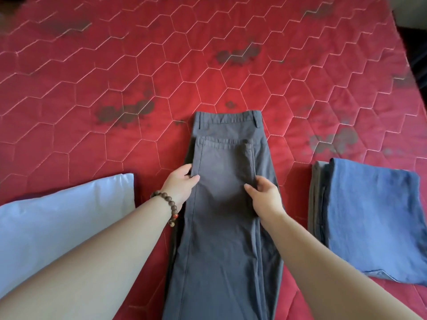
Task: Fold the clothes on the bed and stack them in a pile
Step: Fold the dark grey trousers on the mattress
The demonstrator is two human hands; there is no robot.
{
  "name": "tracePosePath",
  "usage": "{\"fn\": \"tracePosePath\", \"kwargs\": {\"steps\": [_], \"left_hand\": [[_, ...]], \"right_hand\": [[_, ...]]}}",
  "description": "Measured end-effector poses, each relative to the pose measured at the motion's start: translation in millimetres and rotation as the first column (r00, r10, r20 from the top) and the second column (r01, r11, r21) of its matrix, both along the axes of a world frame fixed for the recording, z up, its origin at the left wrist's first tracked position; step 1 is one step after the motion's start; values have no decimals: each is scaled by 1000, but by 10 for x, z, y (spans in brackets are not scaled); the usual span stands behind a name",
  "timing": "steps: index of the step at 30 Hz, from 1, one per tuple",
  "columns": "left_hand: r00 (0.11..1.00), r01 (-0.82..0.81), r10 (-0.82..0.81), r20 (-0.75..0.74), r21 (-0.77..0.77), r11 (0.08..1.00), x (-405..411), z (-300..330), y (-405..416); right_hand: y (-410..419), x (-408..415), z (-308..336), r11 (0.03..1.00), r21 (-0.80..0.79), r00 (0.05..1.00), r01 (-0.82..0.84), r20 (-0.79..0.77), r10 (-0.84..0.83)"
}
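Grey trousers [221, 204] between left hand [181, 184], right hand [265, 197]

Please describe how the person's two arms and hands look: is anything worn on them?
Both forearms are bare, with no sleeves in view. The left wrist carries a bracelet of round brown beads, with one reddish bead. The left hand and right hand show no rings or gloves.

- We see grey trousers [221, 204] of matt woven cloth, smooth, with stitched seams.
- The red bedcover [161, 65] is quilted cloth with a slight sheen, marked by dark blotches.
- At near left, the pale pillow [57, 215] looks like smooth cloth.
- At right, the folded blue garment [369, 215] is matt, slightly coarse.
- The bracelet [169, 207] beads look wooden.
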State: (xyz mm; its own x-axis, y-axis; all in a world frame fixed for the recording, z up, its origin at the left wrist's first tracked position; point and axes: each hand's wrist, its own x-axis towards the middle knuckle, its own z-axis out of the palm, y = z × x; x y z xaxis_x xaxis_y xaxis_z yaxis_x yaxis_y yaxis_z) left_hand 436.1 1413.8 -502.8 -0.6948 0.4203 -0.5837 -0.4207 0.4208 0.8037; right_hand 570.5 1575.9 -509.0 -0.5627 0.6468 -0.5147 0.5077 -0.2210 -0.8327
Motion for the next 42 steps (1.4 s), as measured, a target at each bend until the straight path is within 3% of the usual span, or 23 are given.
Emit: {"fn": "tracePosePath", "kwargs": {"steps": [4, 5, 8, 11, 14, 19, 21, 23, 26, 29, 32, 33, 34, 35, 36, 37, 38, 40, 42], "left_hand": [[996, -79, 83, -31, 103, 992, -375, 123, 266], [994, -83, 89, -61, 81, 993, -432, 120, 315], [981, -17, -22, -190, -200, 980, -441, 3, 340], [978, -39, -21, -207, -284, 958, -405, -162, 317], [968, -54, -35, -250, -340, 939, -438, -255, 343], [971, -69, -7, -241, -307, 949, -388, -301, 293], [989, -39, -4, -147, -289, 956, -353, -290, 200], [998, -28, 38, 44, -210, 977, -278, -277, 65], [938, -86, 120, 325, -118, 989, -92, -181, -140], [872, -73, 122, 474, -121, 990, 128, -49, -311], [842, -9, 104, 529, -179, 984, 309, 78, -446], [868, 28, 84, 489, -218, 976, 367, 130, -468], [933, 70, 39, 358, -286, 956, 432, 153, -484], [991, 101, -55, 125, -404, 909, 505, 143, -511], [964, 78, -201, -176, -533, 842, 599, 124, -548], [826, 13, -343, -447, -593, 805, 721, 123, -574], [656, -2, -431, -619, -573, 819, 869, 125, -572], [423, 218, -575, -701, -537, 815, 1194, 18, -536], [269, 436, -763, -587, -632, 641, 1516, -165, -550]], "right_hand": [[314, -471, 100, 998, 54, 996, 20, -84, -16], [379, -553, 96, 996, 81, 999, 26, -47, -22], [446, -606, 7, 986, 164, 973, -5, 227, -33], [426, -560, -69, 966, 207, 924, -154, 378, 66], [433, -572, -104, 954, 248, 916, -170, 397, 60], [366, -527, -73, 961, 248, 930, -119, 368, 21], [322, -454, -35, 970, 217, 924, -113, 381, 22], [274, -284, -42, 966, 193, 901, -170, 427, 74], [153, 122, -89, 968, 148, 879, -204, 462, 114], [-13, 497, -82, 984, 75, 867, -162, 487, 106], [-149, 750, 37, 991, -7, 852, -136, 509, 121], [-195, 813, 84, 992, -13, 857, -127, 502, 116], [-244, 863, 124, 989, 41, 856, -140, 507, 100], [-301, 907, 162, 966, 169, 843, -196, 532, 78], [-380, 953, 189, 895, 349, 838, -277, 543, 48], [-483, 992, 209, 769, 531, 858, -355, 511, 44], [-606, 1010, 209, 630, 659, 885, -412, 454, 105], [-874, 1038, 114, 421, 736, 846, -530, 422, 327], [-1100, 1136, -52, 279, 672, 704, -686, 514, 490]]}}
